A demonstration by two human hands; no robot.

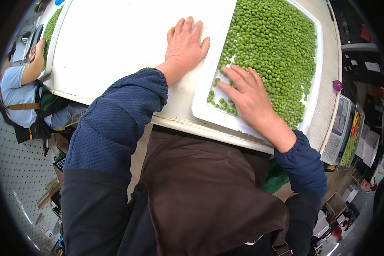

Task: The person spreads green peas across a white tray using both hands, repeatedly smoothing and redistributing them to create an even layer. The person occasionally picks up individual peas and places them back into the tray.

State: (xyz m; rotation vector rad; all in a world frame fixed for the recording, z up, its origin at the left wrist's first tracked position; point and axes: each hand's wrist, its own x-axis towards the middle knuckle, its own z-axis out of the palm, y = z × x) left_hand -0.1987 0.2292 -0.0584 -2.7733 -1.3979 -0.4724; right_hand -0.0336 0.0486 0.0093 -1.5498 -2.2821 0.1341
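Observation:
Shelled green peas lie loosely spread in a shallow white foam tray on the table, thinner at the near left corner. My right hand is over that near left part, palm down with fingers apart, its fingertips at the edge of the peas; whether they touch any is unclear. Left of the tray, my left hand rests palm down on the white tabletop, fingers spread, its thumb near the tray's rim. It holds nothing.
A co-worker in a light blue shirt handles peas in another tray at the far left. Right of the table, a digital scale stands beside a clear container of peas. A purple round object is at the table's right edge.

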